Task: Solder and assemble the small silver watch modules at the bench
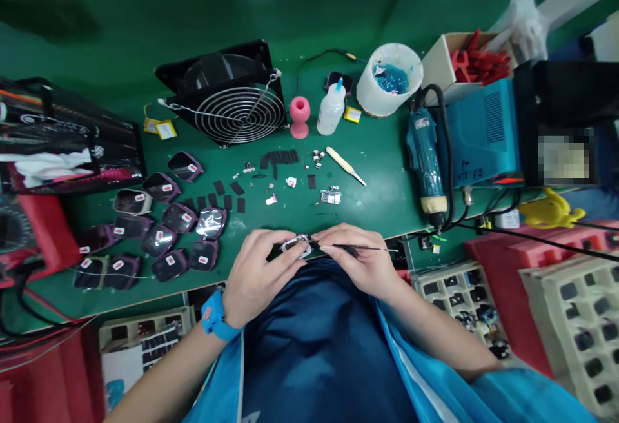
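Note:
At the table's front edge, my left hand [264, 268] has its thumb and fingers closed round a small pale rectangular frame [290, 247]. My right hand [360, 256] pinches a thin dark tool [374, 248], whose tip end lies at the frame's right side. The two hands nearly meet there. Just beyond them on the green table lie a small circuit board [331, 196], a white-handled tool [344, 165], small parts and black pads [283, 157]. Several dark watch-like cases [169, 265] with red-and-white stickers are grouped at the left.
A black fan [236, 100] stands at the back, beside a pink holder [300, 118], a clear bottle [331, 111] and a white tub [366, 91]. An electric screwdriver [425, 158] and blue box [478, 136] are at the right. Trays [467, 339] sit below the table.

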`<action>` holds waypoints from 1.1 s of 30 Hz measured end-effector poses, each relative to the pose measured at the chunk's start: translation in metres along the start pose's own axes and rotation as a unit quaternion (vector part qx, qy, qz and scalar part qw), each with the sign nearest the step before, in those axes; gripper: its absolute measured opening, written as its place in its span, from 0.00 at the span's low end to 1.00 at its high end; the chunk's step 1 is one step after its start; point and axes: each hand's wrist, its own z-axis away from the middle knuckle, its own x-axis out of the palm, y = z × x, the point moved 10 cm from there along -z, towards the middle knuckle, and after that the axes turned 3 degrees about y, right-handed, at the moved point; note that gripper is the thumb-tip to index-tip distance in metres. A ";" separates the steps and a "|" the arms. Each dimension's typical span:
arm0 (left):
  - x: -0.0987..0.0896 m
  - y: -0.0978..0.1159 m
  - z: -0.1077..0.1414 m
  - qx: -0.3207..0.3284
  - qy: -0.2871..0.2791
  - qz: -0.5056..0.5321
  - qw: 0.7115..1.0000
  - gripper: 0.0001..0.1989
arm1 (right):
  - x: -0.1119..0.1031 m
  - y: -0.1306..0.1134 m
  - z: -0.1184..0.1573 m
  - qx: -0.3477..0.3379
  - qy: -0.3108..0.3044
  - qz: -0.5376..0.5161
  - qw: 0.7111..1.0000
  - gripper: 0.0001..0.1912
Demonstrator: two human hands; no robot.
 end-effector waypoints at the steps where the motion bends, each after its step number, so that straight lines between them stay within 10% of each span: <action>1: 0.000 0.000 0.001 -0.001 -0.001 0.000 1.000 0.16 | 0.000 -0.001 0.000 -0.006 -0.001 0.003 1.000 0.06; 33: 0.004 -0.003 0.003 -0.021 0.035 -0.041 0.998 0.13 | -0.004 0.005 -0.004 0.012 -0.021 -0.014 1.000 0.05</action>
